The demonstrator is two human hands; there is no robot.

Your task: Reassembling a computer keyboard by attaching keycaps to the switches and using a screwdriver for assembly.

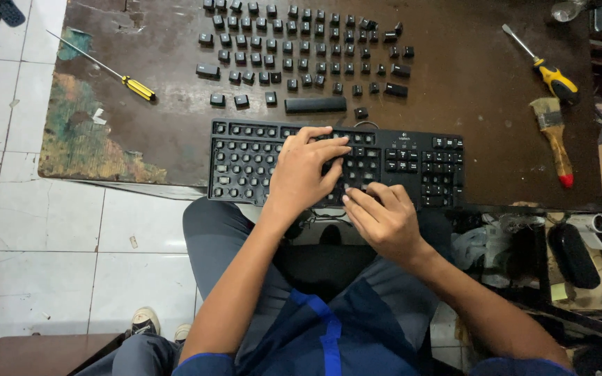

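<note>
- Black matt plastic keyboard (245, 161), centre frame, with loose black plastic keycaps (301, 49) above it.
- Dark brown wooden table (468, 76), worn, its paint flaking at left.
- Yellow-handled metal-shaft screwdriver (109, 69), upper left.
- Glossy white floor tiles (29, 223), left.

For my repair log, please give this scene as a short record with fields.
Left hand: rests on black plastic keyboard, most keycaps gone
Right hand: fingers at the keyboard's near edge
Removed black keycaps: in rows behind the keyboard
Surface: worn brown table
Tools: two yellow-handled screwdrivers, wooden paintbrush
</note>
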